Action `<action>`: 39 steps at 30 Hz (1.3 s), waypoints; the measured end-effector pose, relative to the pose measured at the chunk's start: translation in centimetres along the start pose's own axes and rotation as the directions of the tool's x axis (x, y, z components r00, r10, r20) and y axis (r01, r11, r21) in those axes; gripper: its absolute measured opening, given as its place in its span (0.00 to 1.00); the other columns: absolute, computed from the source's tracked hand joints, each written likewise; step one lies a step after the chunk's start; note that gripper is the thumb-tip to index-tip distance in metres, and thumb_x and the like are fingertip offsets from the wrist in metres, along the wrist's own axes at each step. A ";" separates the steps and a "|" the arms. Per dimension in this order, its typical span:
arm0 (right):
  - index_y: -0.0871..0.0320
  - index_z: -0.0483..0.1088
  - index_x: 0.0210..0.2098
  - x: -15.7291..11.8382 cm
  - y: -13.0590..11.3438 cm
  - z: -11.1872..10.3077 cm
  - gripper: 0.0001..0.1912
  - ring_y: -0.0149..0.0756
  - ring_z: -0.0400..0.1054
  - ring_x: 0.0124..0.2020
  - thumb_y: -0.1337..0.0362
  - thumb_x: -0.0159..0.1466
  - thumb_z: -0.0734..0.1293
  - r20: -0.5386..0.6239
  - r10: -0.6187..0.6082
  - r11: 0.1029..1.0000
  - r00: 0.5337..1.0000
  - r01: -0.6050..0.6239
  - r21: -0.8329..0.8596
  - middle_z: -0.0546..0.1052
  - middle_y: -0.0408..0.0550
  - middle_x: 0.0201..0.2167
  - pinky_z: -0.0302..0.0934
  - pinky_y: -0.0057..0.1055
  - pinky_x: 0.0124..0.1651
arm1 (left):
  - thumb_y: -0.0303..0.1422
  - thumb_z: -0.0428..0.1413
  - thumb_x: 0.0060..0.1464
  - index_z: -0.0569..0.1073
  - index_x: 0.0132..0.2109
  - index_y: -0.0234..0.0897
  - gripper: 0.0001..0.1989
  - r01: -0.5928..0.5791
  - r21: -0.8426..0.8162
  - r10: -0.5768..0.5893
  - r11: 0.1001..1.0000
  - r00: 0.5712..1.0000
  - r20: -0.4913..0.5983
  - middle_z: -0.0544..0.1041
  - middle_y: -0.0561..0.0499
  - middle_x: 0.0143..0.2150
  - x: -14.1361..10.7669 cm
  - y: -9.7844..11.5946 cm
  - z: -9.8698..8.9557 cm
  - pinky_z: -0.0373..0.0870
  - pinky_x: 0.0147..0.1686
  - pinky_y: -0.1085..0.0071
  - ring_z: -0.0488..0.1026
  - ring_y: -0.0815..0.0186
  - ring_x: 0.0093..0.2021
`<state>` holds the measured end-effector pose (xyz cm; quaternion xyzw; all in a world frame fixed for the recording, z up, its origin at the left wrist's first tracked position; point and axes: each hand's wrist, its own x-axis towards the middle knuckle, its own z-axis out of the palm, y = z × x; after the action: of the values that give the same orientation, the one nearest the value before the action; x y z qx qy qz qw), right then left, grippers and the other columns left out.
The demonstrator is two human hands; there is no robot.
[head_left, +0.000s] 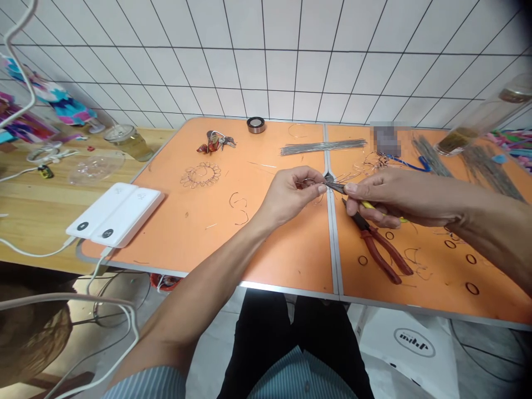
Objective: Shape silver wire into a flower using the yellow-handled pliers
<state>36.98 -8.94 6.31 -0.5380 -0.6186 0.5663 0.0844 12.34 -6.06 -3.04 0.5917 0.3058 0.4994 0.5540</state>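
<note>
My left hand (293, 191) is closed, pinching a thin piece of wire (308, 182) above the seam of the orange table. In my right hand (386, 194) is a pair of small pliers (336, 187) with yellow on the handles, its dark jaws meeting the wire at my left fingertips. Just below my right hand lie larger pliers with red handles (380, 244). Loose wire bits (239, 209) and a flower-like wire ring (201, 175) rest to the left. Whether the small pliers' jaws are fully closed is too small to tell.
A bundle of straight wires (322, 146), a tape roll (255, 125) and keys (216, 142) lie toward the back. White power banks (115, 214) with cables sit at left. Small rings (450, 244) are scattered at right, near a leaning clear bottle (477, 122).
</note>
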 end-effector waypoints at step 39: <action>0.47 0.83 0.38 4.9 0.6 9.1 0.06 0.44 0.78 0.35 0.54 0.65 0.80 -0.752 -0.332 0.877 0.570 0.479 -0.024 0.81 0.44 0.34 0.77 0.48 0.45 | 0.44 0.81 0.51 0.85 0.42 0.40 0.18 -0.055 -0.170 0.025 0.984 0.984 -0.175 0.87 0.51 0.40 0.4 -1.0 -0.1 0.79 0.49 0.67 0.83 0.66 0.41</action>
<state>28.83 -10.92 0.23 -0.5521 -0.5831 0.3196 0.5030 12.52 -5.45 -3.96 0.5016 0.2959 0.5846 0.5649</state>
